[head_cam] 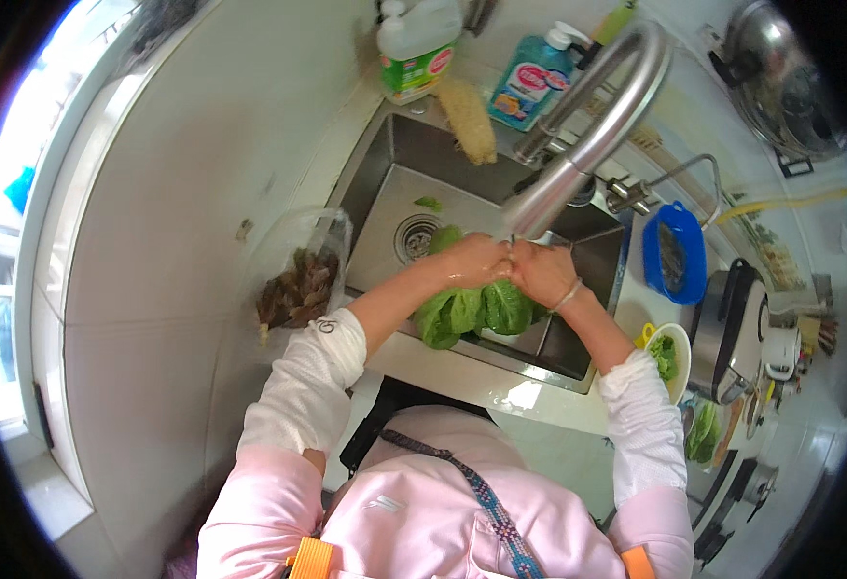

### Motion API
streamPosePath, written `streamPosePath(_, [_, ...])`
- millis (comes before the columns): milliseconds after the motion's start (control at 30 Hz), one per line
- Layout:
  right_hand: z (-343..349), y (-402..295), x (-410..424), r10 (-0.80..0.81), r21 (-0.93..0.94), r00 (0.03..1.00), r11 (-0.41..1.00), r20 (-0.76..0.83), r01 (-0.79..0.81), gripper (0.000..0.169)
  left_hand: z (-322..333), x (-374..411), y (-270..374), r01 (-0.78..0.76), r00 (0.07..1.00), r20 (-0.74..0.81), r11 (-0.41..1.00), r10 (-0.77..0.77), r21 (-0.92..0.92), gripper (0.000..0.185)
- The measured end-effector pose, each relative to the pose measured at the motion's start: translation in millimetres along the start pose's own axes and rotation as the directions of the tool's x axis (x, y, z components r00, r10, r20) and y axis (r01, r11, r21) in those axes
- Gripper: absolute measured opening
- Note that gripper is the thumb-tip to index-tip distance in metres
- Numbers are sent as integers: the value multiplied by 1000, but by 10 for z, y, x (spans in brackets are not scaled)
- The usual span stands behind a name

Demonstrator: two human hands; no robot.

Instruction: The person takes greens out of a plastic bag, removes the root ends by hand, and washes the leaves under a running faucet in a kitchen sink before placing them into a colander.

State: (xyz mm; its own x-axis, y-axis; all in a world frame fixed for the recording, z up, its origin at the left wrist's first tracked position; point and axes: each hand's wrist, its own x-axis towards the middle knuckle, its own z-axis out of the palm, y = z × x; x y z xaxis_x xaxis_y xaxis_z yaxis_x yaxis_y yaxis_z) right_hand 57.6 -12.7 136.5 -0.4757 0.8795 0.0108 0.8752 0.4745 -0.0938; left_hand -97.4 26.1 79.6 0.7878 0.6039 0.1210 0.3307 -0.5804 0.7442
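Note:
Under the spout of a brushed-metal kitchen faucet, my left hand and my right hand meet with curled fingers. Both grip a bunch of green leafy lettuce, whose broad leaves hang on the near side of my hands and over the sink's front edge. Another part of the leaves shows beyond my left hand. My wet fingers hide the stem end. Below is a stainless steel sink, its drain strainer left of my hands and a loose leaf piece on its floor.
A plastic bag of brownish produce sits left of the sink. Behind stand a green-labelled jug, a loofah and a blue pump bottle. At right are a blue basket, a bowl of greens and a rice cooker.

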Motion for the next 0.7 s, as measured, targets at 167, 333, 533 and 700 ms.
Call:
streamPosePath(167, [246, 77, -252, 105, 344, 992, 931, 76, -125, 20, 48, -99, 240, 32, 999, 13, 990, -34, 139, 21])
streamPosePath(333, [88, 174, -303, -187, 694, 733, -238, 654, -680, 24, 298, -261, -154, 172, 920, -328, 974, -213, -148, 20])
streamPosePath(533, [-101, -1374, 302, -263, 882, 962, 468, 76, 59, 38, 320, -401, -204, 194, 634, -570, 821, -523, -537, 19])
streamPosePath(700, [-267, -1591, 671, -176, 408, 973, 886, -145, 221, 51, 362, -425, -366, -177, 469, -507, 485, -724, -856, 20])
